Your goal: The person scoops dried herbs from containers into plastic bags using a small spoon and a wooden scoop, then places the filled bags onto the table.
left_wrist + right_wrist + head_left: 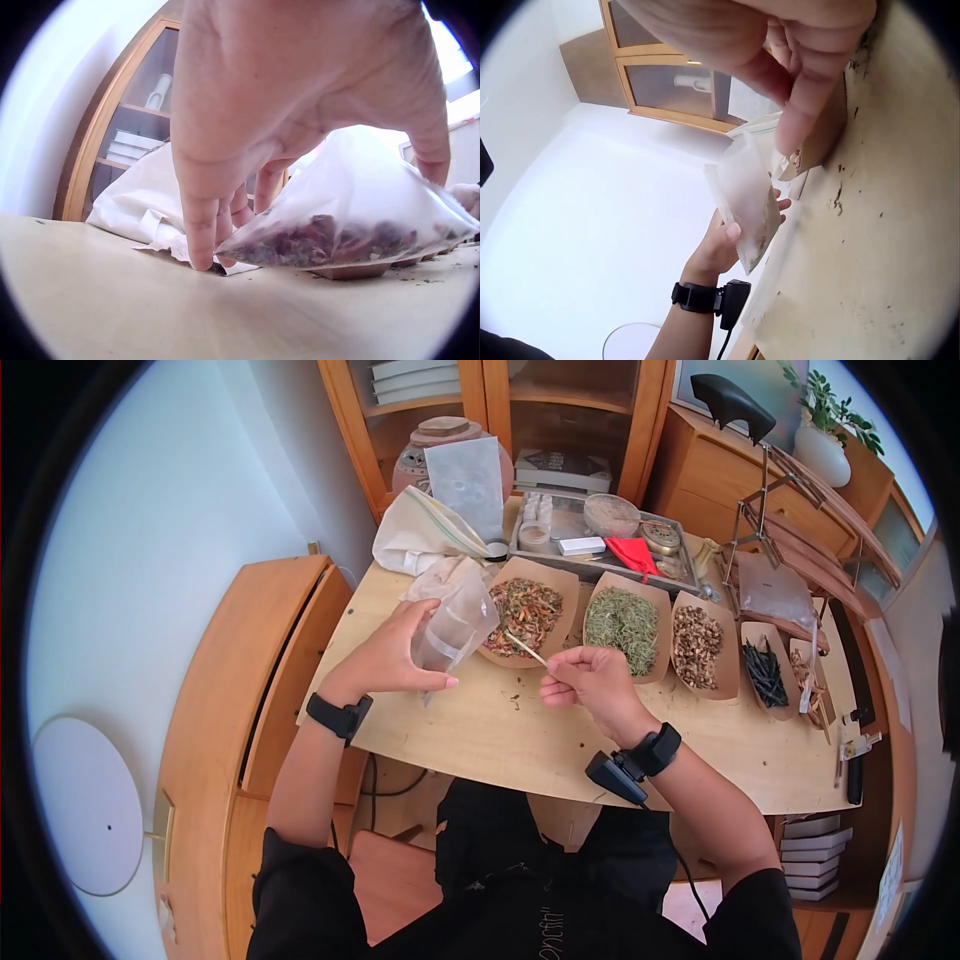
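My left hand grips a translucent pouch, thumb on the near side and fingers around the far side. In the left wrist view, dark reddish and green dried bits lie along the bottom of the tilted pouch. Between thumb and fingertips, my right hand pinches a slim pale stick. Its far end reaches over a paper tray of mixed dried petals and leaves, just right of the pouch. In the right wrist view, my fingers hide most of the stick.
To the right stand paper trays of green dried herb, brown pieces and dark strips. Behind are a cloth bag and a grey tray with jars and a red pouch. Crumbs dot the wooden tabletop.
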Action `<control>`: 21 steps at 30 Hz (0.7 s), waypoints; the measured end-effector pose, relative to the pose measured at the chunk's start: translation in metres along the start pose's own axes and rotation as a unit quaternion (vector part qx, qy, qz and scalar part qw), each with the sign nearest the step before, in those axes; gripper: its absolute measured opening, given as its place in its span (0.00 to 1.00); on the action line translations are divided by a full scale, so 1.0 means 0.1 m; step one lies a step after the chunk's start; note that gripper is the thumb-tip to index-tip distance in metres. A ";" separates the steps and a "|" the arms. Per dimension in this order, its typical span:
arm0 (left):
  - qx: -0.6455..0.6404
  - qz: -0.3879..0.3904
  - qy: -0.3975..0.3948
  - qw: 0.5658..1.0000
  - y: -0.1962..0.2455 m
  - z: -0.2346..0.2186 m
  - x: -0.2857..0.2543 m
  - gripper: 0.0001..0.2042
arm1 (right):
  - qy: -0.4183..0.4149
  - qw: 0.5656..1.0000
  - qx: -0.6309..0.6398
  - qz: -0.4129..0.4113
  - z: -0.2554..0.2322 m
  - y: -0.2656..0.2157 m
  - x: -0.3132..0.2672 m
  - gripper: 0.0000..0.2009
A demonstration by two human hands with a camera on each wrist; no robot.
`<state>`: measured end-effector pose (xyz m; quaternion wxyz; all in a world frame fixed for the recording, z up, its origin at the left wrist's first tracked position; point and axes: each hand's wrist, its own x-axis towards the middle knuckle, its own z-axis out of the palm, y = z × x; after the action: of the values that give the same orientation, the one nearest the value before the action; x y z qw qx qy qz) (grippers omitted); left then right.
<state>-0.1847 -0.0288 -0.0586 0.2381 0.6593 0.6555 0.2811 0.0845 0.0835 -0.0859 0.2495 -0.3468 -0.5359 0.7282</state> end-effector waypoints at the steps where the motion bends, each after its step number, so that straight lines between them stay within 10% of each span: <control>1: 0.009 -0.001 0.001 1.000 0.00 0.00 0.00 0.48 | 0.000 1.000 0.000 0.000 -0.01 0.01 0.00 0.06; 21: 0.022 0.012 -0.006 1.000 0.01 0.05 0.06 0.50 | -0.014 0.987 -0.073 -0.144 -0.05 -0.36 -0.30 0.06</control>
<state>-0.1807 -0.0222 -0.0610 0.2237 0.6740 0.6519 0.2659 0.1073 0.0752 -0.0448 0.3182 -0.2733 -0.6355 0.6483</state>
